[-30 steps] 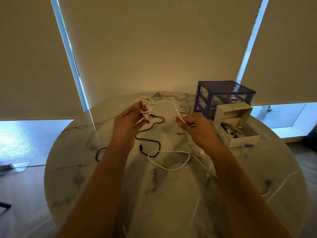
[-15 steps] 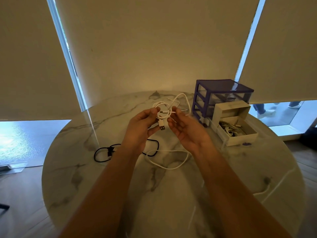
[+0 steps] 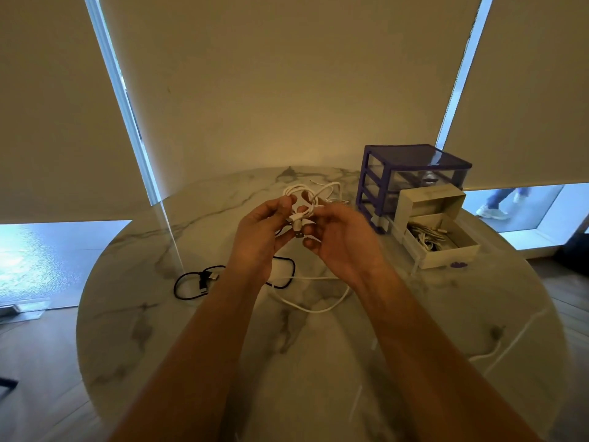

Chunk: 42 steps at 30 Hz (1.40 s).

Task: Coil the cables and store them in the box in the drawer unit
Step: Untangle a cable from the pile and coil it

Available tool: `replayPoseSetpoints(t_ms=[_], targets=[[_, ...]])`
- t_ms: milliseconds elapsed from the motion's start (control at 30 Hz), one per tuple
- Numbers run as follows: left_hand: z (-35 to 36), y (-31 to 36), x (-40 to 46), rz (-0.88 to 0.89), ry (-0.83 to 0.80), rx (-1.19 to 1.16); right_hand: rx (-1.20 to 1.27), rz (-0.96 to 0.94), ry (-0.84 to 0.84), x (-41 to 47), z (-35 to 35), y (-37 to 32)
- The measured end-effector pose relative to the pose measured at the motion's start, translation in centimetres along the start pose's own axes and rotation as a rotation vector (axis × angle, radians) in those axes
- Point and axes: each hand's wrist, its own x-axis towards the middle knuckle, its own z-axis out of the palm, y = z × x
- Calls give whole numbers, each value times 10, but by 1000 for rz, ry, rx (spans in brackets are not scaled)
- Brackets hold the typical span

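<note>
Head view: left hand (image 3: 255, 240) fingers grip the white cable (image 3: 301, 204) coil above the surface (image 3: 127, 314); right hand (image 3: 342, 237) pinches it too, nearer the open box (image 3: 446, 250) lying farther right.

The bench (image 3: 191, 330) is showing white marble with grey veins running through it. Near its far edge, the drawer unit (image 3: 411, 177) is showing a purple frame around clear drawers. Just beside the drawer unit, the box (image 3: 446, 250) is looking cream, with pale cables inside. Well to the left of the drawer unit, a black cable (image 3: 191, 282) is lying looped, and a white cable (image 3: 306, 199) is showing bright against the marble. The blinds (image 3: 287, 74) behind the drawer unit are glowing beige.
</note>
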Motion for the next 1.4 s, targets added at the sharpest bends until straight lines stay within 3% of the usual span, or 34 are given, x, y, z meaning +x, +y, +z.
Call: replayPoseSetpoints(t_ms=[100,233,400,667,1100,1300,1400], targets=[[1,-1,-1,11,-2,24,-138,-67,75,3,-1,5],[2,-3,-1,22,14,55,-72,-76,148,5,-4,5],[-5,3,3,25,69,-11,-203,66,74,1,2,5],[-20,15,8,89,201,-153,-766,189,5,-6,-7,-2],[-32,17,13,113,301,-265,-1184,243,-36,-5,-14,-4],[-17,6,13,152,248,-109,-1241,150,-116,-8,-3,-1],[-8,2,8,160,203,-70,-1107,104,-70,-5,2,2]])
